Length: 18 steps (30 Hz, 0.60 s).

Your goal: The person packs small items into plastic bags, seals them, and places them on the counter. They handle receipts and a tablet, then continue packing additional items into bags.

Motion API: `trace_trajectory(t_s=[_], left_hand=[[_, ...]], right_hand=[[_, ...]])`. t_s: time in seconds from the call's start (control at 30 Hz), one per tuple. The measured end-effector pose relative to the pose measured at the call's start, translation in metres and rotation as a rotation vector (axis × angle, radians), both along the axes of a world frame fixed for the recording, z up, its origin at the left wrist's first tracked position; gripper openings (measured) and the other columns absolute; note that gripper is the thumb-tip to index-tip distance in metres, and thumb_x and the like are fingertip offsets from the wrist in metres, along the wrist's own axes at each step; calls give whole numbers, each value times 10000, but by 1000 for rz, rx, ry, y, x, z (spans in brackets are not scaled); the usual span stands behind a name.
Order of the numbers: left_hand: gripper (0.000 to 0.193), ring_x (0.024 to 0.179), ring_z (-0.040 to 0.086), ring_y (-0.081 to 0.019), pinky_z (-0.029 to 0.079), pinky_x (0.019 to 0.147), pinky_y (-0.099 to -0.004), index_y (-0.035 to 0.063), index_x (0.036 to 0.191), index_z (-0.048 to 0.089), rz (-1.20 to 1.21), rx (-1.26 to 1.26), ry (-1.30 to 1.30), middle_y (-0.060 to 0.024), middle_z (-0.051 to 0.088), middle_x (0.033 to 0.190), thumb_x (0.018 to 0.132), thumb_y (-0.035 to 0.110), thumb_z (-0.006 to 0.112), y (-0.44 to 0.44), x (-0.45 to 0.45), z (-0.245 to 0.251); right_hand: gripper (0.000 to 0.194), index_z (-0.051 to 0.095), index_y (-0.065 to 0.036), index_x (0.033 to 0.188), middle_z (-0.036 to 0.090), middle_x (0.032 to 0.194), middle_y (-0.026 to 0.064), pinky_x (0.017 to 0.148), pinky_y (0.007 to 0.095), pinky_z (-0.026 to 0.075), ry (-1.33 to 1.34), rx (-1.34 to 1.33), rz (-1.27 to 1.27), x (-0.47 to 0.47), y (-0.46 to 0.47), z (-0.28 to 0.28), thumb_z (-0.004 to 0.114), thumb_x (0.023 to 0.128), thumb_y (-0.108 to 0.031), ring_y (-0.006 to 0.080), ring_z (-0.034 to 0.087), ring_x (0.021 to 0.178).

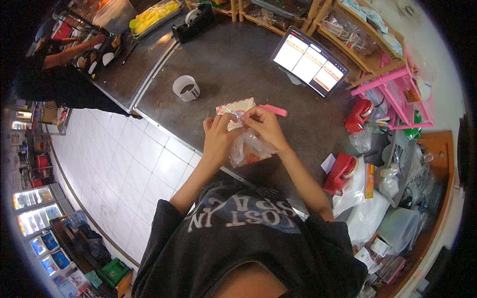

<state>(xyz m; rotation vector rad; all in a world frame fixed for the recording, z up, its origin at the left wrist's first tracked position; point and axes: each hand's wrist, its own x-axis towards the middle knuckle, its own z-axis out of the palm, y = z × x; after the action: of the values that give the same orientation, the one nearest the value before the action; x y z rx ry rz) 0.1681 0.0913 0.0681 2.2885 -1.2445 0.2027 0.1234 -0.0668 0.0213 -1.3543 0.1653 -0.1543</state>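
My left hand (219,136) and my right hand (265,126) meet over the dark countertop (238,74), fingertips pinching the gathered neck of a small clear plastic bag (249,144). Reddish contents show faintly through the film, but I cannot tell what they are. Under my hands lies a printed card or paper box (235,105) with a red-and-white edge; my fingers and the bag cover much of it. A pink highlighter (274,110) rests just beyond my right hand. Farther off to the left stands a white paper cup or tub (186,88).
A lit tablet (310,62) stands at the back right, before wicker baskets (357,48). Red tape dispensers (338,174) and a pink plastic rack (400,95) line the right. At upper left, another person's arm (74,50) reaches over food near a tray of yellow food (156,18).
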Motion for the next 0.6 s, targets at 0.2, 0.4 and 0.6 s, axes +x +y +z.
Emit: trace_trajectory(t_s=[0.2,0.4,0.6], left_hand=[[257,948,530,-185,270,878,-425,172,882,684,-52,-65,118,-30,606,922,639,117,620,4,12,-11],[214,608,581,-187,403,737,-321,65,866,670,-22,-144,612,-72,627,651,655,99,673,1,31,-26],[311,542,587,-130,416,492,-230,-18,923,559,178,-320,852,-97,637,634,701,146,702,-7,28,-32]], right_hand=[[139,560,-18,789,588,766,22,621,231,448,43,-183,75,-4,-12,-11,645,799,-127,76,540,679],[95,551,-32,802,568,801,8,600,208,428,21,-203,-11,-14,-9,-14,617,817,-99,44,521,681],[96,589,-10,815,559,825,90,735,298,445,-272,-870,-254,-33,17,-9,618,747,-71,231,558,808]])
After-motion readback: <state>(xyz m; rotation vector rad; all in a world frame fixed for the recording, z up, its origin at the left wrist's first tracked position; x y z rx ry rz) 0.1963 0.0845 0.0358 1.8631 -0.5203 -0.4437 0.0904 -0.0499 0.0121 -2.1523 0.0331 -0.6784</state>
